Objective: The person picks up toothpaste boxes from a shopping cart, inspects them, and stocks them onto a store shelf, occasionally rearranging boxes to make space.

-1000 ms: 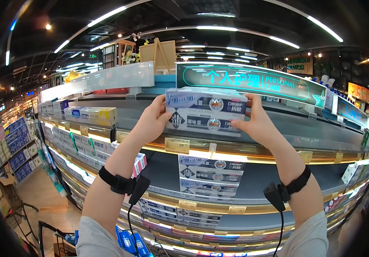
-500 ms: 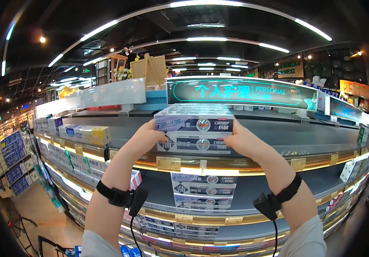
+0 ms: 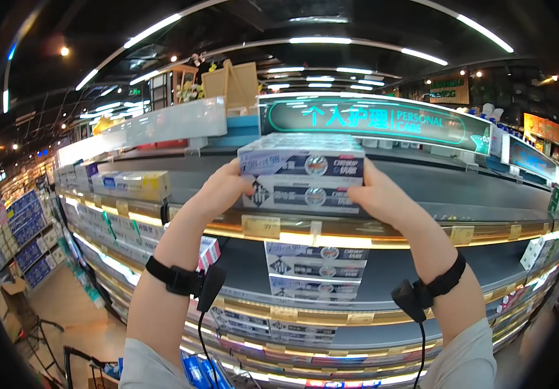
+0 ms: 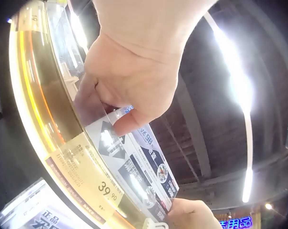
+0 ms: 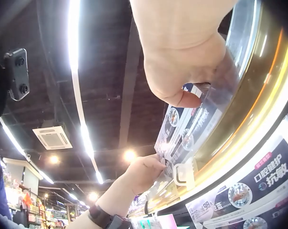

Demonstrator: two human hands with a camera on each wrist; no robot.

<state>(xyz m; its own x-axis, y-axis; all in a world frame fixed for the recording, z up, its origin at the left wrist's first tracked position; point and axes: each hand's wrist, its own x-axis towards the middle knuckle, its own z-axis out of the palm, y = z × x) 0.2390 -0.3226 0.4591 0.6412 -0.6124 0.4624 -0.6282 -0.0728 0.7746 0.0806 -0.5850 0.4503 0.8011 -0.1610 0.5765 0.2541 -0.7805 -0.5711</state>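
A stack of blue-and-white toothpaste boxes (image 3: 302, 165), two layers high at its front, sits at the front of the top shelf (image 3: 461, 188). My left hand (image 3: 224, 189) grips its left end, the thumb bent onto the front face. On the opposite end my right hand (image 3: 378, 194) holds on, its thumb also on the front. The left wrist view shows the left hand (image 4: 134, 81) with its thumb over the box front, behind the clear shelf lip. In the right wrist view, the right hand (image 5: 182, 67) curls round the end; its other fingers are mostly hidden.
A price label (image 3: 261, 226) hangs on the lit shelf edge below the stack. Similar boxes (image 3: 315, 269) fill part of the shelf beneath. Yellow-and-white boxes (image 3: 133, 185) stand to the left. Behind rises a personal care sign (image 3: 373, 123). A cart (image 3: 88, 363) is at lower left.
The stack has come down slightly toward the shelf edge, both hands still gripping its ends. The right hand's fingers have slid from the upper corner down its side. The head view has shifted.
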